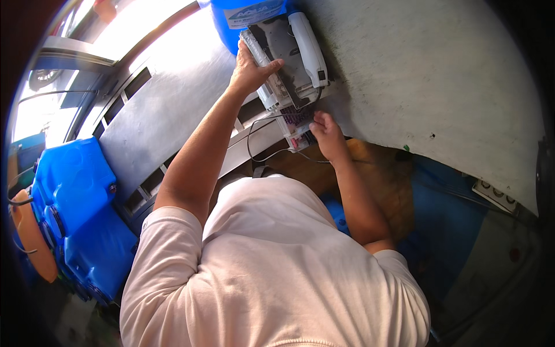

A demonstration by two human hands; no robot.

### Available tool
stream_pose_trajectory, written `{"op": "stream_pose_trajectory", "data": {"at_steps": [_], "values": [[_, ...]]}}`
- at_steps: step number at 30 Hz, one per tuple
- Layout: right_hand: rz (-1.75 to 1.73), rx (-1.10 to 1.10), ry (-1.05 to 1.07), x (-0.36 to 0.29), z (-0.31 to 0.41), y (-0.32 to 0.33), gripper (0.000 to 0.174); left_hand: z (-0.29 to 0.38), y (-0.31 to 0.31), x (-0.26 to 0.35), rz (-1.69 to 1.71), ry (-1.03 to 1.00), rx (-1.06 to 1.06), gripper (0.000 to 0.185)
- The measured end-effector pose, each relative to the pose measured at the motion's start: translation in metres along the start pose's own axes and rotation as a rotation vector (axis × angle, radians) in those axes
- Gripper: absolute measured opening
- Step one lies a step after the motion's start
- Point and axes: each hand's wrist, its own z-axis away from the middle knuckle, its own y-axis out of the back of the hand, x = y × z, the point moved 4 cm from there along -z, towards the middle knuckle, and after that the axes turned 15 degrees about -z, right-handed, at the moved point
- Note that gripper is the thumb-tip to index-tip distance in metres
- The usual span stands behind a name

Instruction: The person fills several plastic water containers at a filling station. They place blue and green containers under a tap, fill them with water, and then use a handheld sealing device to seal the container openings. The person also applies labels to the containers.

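My left hand (253, 71) grips the left edge of a boxy stack with a worn dark-and-grey cover (279, 56), thumb on top and fingers at its silvery side. On the right part of that stack lies a white heat gun or similar corded handheld tool (308, 50). A thin dark cable (248, 141) loops below it. My right hand (326, 130) is just below the stack, fingers curled, beside a clear plastic container (295, 126) with small dark and pink items inside. Whether the right fingers hold anything is unclear. A blue water container (227, 30) with a label stands behind the stack.
Several blue plastic water containers (78, 186) are piled at the left. A metal counter (173, 91) with slots runs beside a bright window. A pale wall or panel (425, 78) rises at the right, with a power outlet strip (494, 195) near its lower edge.
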Motion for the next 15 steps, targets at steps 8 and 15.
{"op": "stream_pose_trajectory", "data": {"at_steps": [8, 15], "values": [[0.872, -0.715, -0.092, 0.029, 0.071, -0.005, 0.035, 0.064, 0.014, -0.079, -0.165, 0.075, -0.206, 0.08], [1.207, -0.719, -0.329, 0.043, 0.101, 0.096, 0.014, 0.142, -0.077, -0.082, -0.229, -0.15, -0.502, 0.068]]}}
